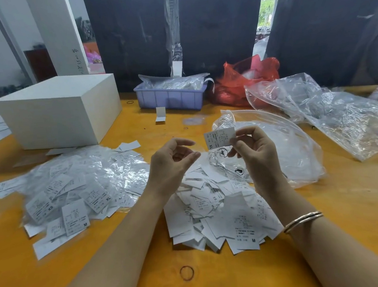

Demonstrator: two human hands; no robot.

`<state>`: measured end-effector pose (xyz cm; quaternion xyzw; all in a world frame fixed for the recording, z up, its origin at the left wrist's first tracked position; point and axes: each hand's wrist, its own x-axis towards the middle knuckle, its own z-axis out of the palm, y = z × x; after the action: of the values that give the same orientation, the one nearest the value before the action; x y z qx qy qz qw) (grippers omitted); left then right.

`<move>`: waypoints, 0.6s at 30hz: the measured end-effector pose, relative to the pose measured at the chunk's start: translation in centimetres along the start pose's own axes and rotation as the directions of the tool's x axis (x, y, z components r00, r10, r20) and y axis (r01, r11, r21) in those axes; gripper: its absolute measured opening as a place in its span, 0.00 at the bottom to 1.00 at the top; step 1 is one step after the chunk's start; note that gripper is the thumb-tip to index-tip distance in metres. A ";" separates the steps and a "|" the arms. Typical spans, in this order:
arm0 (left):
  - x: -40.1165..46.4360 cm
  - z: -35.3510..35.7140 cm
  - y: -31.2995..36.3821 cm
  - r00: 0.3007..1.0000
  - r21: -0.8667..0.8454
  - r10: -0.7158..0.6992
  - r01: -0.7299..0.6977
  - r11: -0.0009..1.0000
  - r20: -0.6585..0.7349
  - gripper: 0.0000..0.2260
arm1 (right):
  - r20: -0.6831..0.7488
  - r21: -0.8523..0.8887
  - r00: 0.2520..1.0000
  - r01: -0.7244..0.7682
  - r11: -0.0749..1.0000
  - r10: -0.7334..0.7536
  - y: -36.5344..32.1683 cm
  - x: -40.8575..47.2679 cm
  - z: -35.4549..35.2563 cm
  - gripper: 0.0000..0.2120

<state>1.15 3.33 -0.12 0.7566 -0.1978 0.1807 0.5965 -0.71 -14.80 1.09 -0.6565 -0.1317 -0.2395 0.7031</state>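
size tag (220, 138): is being held up above the table (348, 198), between the two hands, with its printed face turning toward the camera
tag writing: is showing "xl" in bold at its left end, lying sideways; the finer print is too small to read
tag axis: long side is running left to right, rising slightly to the right, with the "xl" end pointing at the left hand
right hand (255, 146): is pinching the tag's right edge between thumb and fingertips, the other fingers curling below
left hand (171, 163): is hovering just left of the tag without touching it, fingers curling with thumb and forefinger apart; whether they are gripping a clear film cannot be told
loose tags (221, 213): are lying heaped on the table under the wrists, showing "xs", "s", "m" and "xl"
sleeved tags (73, 187): are spreading in clear wrappers on the left, reading "xs", "xl", "s" and "m"
zip bag (286, 148): is lying open behind the right hand
white box (59, 109): is sitting at the far left
blue tray (170, 98): is holding bagged stock at the back, beside a red bag (246, 78)
rubber band (186, 273): is lying between the forearms
bangles (303, 221): are circling the right wrist
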 end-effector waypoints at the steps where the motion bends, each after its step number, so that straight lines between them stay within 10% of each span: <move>1: 0.0 0.0 0.0 1.000 0.012 0.005 -0.004 1.000 -0.010 0.10 | 0.000 -0.012 1.000 -0.001 1.000 0.001 0.1 0.0 0.1 0.10; 18: 0.0 -0.1 -0.1 0.998 0.089 0.042 -0.038 0.995 -0.052 0.09 | 0.028 -0.197 0.998 0.059 0.979 -0.055 0.7 -0.6 0.8 0.12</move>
<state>1.21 3.41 -0.23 0.7730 -0.1886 0.2214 0.5638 -0.79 -13.95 0.28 -0.7216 -0.1339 -0.2640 0.6258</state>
